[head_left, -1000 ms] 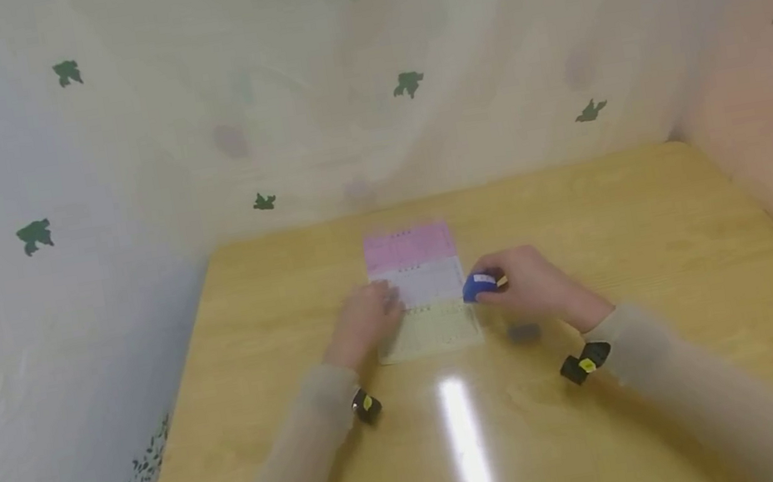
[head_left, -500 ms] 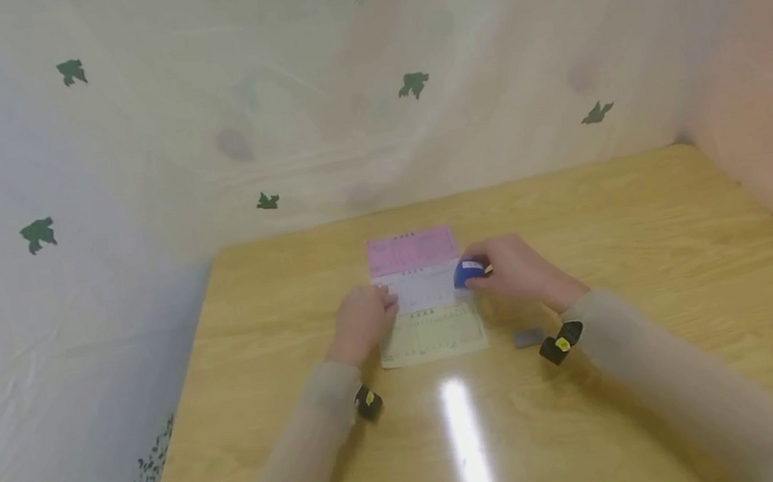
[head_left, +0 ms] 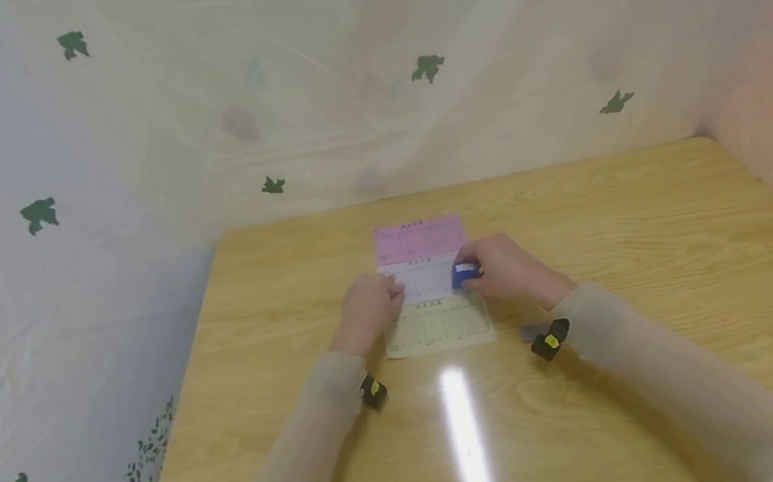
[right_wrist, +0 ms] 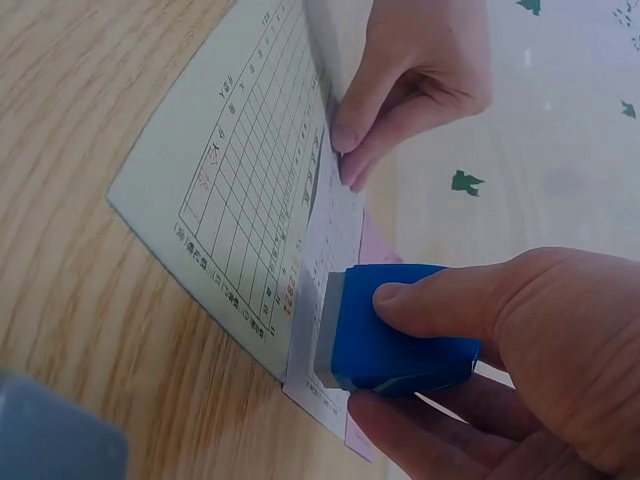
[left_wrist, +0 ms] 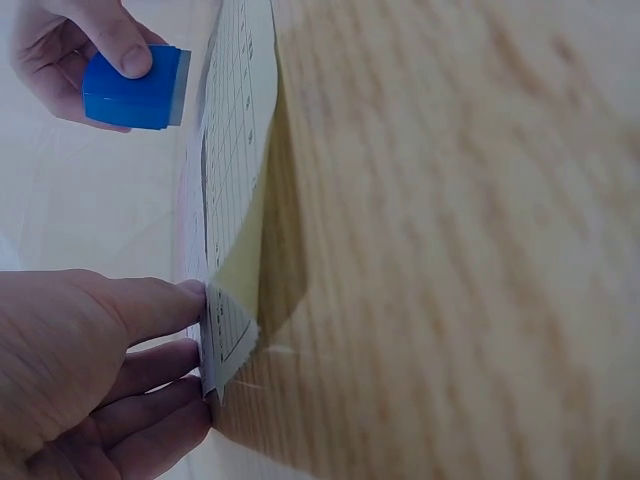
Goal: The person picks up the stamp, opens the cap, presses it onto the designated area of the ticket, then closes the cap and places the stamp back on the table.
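A three-part printed form (head_left: 438, 324) lies on the table, its pink (head_left: 419, 241), white and pale yellow sheets stepped one below another. In my right hand (head_left: 508, 270) is a blue stamp (right_wrist: 405, 325), gripped between thumb and fingers. The stamp's grey end faces the right part of the white sheet (right_wrist: 322, 300), very close to it; whether they touch I cannot tell. My left hand (head_left: 367, 310) rests fingertips on the left side of the form, pressing where the white and yellow sheets meet. A corner of the yellow sheet (left_wrist: 240, 270) curls up from the table.
A small grey cap-like block (right_wrist: 60, 430) lies right of the form, partly behind the right wrist camera (head_left: 547, 344) in the head view. The wooden table (head_left: 273, 292) meets a pale curtain (head_left: 304, 102) with green leaf and bird prints.
My right hand has brought the stamp leftward from the form's right edge over the white sheet. The left hand stays at the form's left side. The head view has shifted slightly.
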A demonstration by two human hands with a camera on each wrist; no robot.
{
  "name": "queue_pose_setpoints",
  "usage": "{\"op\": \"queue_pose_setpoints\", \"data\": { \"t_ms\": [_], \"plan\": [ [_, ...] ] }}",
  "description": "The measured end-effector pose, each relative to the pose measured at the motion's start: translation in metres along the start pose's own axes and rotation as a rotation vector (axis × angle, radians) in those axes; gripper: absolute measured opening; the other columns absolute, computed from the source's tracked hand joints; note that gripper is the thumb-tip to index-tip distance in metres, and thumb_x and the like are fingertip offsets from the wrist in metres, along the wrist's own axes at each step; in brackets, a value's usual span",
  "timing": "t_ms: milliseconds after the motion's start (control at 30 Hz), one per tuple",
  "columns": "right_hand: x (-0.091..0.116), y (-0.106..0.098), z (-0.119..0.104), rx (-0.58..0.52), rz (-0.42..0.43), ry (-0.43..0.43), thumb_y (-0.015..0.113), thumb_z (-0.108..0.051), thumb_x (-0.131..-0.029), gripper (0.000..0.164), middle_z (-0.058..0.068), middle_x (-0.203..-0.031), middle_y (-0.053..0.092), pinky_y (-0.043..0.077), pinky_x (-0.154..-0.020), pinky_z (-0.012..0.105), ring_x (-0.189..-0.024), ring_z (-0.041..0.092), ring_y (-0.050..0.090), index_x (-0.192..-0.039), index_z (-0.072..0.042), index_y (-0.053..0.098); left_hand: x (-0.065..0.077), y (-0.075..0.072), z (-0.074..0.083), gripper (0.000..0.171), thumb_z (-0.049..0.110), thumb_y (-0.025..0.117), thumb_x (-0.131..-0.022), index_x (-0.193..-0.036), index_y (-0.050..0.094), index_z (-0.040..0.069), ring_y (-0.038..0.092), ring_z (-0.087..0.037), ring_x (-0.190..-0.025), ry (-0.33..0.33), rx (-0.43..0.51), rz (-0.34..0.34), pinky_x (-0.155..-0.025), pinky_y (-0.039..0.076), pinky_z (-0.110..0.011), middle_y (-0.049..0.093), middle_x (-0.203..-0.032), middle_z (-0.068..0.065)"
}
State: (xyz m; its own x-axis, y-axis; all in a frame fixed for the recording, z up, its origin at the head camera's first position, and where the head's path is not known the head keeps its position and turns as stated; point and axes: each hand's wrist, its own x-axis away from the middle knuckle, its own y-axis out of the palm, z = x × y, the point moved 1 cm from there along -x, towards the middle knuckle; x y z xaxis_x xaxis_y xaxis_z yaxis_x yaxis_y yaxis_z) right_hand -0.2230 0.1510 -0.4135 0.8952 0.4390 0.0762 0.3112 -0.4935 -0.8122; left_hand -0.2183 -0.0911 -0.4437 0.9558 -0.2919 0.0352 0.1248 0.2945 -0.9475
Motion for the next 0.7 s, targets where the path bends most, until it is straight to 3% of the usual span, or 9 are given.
{"op": "queue_pose_setpoints", "data": {
  "t_ms": [233,467,700],
  "plan": [
    [-0.002,0.007,0.004,0.008,-0.004,-0.005,0.076,-0.01,-0.095,0.02,0.011,-0.113,0.079,0.061,-0.102,0.05,-0.11,0.03,0.073,-0.115,-0.007,0.077,0.001,0.0,0.002,0.02,0.024,0.071,-0.103,-0.098,0.079,0.007,0.063,-0.015,-0.071,-0.01,0.004,-0.01,-0.075,0.061,-0.031,0.078,-0.089,-0.008],
    [0.001,0.011,0.008,-0.01,-0.011,-0.012,0.076,-0.011,-0.095,0.02,0.01,-0.113,0.078,0.061,-0.102,0.049,-0.11,0.028,0.073,-0.115,-0.008,0.077,0.003,0.0,0.005,0.022,0.025,0.069,-0.105,-0.095,0.077,0.006,0.061,-0.016,-0.07,-0.028,-0.01,-0.033,-0.074,0.06,-0.03,0.072,-0.081,-0.007],
    [-0.001,0.011,0.005,0.008,-0.017,0.004,0.076,-0.011,-0.096,0.024,0.012,-0.115,0.079,0.061,-0.102,0.048,-0.109,0.028,0.073,-0.119,-0.004,0.077,0.004,-0.002,0.005,0.019,0.024,0.071,-0.103,-0.1,0.08,0.007,0.069,-0.02,-0.081,-0.029,0.029,-0.015,-0.085,0.063,-0.036,0.08,-0.1,-0.011]
  ]
}}
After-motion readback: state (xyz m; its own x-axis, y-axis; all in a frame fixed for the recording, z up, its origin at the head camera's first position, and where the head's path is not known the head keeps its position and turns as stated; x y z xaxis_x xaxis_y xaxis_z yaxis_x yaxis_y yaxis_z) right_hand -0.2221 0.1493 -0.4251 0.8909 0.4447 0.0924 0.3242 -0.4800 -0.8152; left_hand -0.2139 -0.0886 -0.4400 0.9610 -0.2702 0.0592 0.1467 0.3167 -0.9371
